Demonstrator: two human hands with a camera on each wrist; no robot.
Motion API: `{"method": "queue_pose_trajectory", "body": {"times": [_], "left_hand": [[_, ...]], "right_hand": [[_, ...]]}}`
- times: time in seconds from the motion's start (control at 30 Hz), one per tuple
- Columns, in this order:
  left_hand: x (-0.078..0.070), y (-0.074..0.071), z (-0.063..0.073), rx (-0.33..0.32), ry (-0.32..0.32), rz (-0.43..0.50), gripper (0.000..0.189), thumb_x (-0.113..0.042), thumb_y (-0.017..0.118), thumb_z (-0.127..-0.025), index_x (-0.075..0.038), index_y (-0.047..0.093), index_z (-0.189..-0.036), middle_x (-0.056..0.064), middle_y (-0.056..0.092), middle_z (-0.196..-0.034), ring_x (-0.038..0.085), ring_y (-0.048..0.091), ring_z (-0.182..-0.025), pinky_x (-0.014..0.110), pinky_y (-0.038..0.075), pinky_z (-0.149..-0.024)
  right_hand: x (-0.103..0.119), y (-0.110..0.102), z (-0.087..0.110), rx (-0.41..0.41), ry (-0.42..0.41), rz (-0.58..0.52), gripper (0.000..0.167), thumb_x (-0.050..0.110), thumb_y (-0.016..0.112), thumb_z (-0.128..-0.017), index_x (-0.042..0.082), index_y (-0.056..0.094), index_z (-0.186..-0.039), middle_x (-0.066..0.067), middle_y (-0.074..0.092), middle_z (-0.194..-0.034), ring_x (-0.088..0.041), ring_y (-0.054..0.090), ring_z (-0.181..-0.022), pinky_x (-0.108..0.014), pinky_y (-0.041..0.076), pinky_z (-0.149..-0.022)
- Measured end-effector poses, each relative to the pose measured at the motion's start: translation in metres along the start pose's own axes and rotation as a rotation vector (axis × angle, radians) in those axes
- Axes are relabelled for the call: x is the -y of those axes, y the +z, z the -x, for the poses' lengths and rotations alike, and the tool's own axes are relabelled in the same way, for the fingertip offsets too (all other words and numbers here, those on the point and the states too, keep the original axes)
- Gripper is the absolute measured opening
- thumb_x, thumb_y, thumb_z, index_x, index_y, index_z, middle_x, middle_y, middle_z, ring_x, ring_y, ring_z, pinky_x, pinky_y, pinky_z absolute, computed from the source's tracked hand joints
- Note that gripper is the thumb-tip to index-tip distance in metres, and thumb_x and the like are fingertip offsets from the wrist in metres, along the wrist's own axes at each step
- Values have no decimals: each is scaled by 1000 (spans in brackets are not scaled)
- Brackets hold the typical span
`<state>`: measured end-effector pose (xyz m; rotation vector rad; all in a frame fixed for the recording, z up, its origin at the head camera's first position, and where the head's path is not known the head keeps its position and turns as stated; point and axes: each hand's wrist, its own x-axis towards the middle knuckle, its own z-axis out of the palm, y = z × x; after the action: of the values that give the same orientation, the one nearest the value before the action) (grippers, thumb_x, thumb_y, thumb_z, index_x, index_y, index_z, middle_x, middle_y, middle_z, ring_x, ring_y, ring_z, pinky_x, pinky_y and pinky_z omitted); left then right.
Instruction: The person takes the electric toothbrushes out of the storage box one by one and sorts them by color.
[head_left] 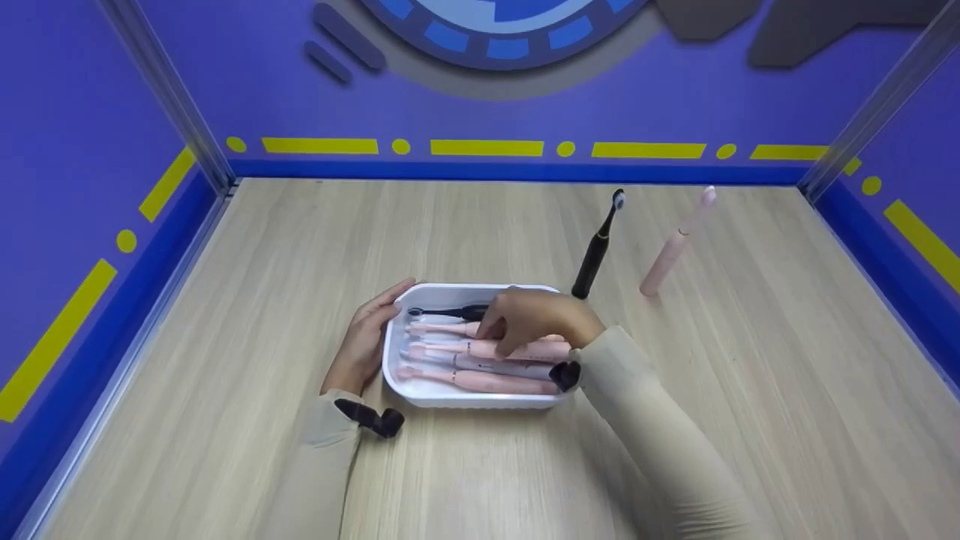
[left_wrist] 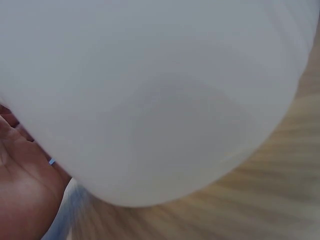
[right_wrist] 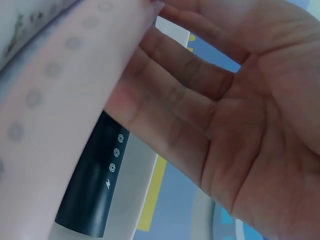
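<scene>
Tabletop (head_left: pixel 262 300): hands (head_left: pixel 363 346) (head_left: pixel 541 319) grip tray (head_left: pixel 480 403) (left) and pink toothbrush (head_left: pixel 532 350) (right); only right-wrist view shows lightning icon (right_wrist: pixel 108 184).

From the head, the view looks forward and down, tray (head_left: pixel 480 402) at six o'clock; the left wrist's shares it close up, the right wrist's a pink toothbrush (right_wrist: pixel 65 115) toward nine.

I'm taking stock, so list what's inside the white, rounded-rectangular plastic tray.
The tray holds one slim black electric toothbrush, three slim pink toothbrushes and one slim white toothbrush. The right hand covers parts of the black toothbrush and some pink ones; anything beneath them is hidden.
</scene>
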<state>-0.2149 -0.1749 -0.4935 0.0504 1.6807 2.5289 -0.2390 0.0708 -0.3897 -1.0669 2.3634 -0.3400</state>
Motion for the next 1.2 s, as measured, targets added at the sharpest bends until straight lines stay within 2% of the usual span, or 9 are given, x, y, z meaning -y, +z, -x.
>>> {"method": "queue_pose_trajectory", "body": {"times": [0.27,0.43,0.6,0.83,1.2], "left_hand": [[0,0,0,1,-3,-5,48,2,33,-95,7,39,-142,20,40,-149,22,38,-139,33,29,-117],[-1,0,0,7,-18,-5,48,1,33,-96,6,39,-143,19,39,-150,23,35,-141,33,29,-117],[-1,1,-1,-3,-11,-19,48,2,33,-95,8,38,-142,21,38,-150,25,33,-142,33,28,-118],[-1,1,0,-5,-16,-18,47,1,34,-96,6,39,-143,20,40,-150,24,34,-141,32,28,-118],[-2,1,1,-2,-17,14,47,1,34,-96,7,38,-142,21,39,-149,24,35,-141,34,27,-118]], "right_hand": [[-3,-2,2,-13,-61,-75,30,4,74,-76,9,75,-106,7,52,-70,-4,42,-62,-16,34,-54],[-6,-3,5,-21,-63,-93,31,7,75,-77,10,74,-107,5,60,-76,-5,47,-67,-16,41,-59],[-7,-4,6,-25,-85,-104,30,7,74,-78,9,74,-108,3,62,-77,-5,49,-68,-17,42,-60],[-9,-5,11,-46,-109,-117,31,6,73,-79,8,73,-109,-1,68,-84,-5,56,-76,-19,50,-69],[-13,-6,18,-115,-178,-157,31,3,69,-80,6,71,-111,-5,68,-87,-8,58,-78,-19,51,-70]]}}
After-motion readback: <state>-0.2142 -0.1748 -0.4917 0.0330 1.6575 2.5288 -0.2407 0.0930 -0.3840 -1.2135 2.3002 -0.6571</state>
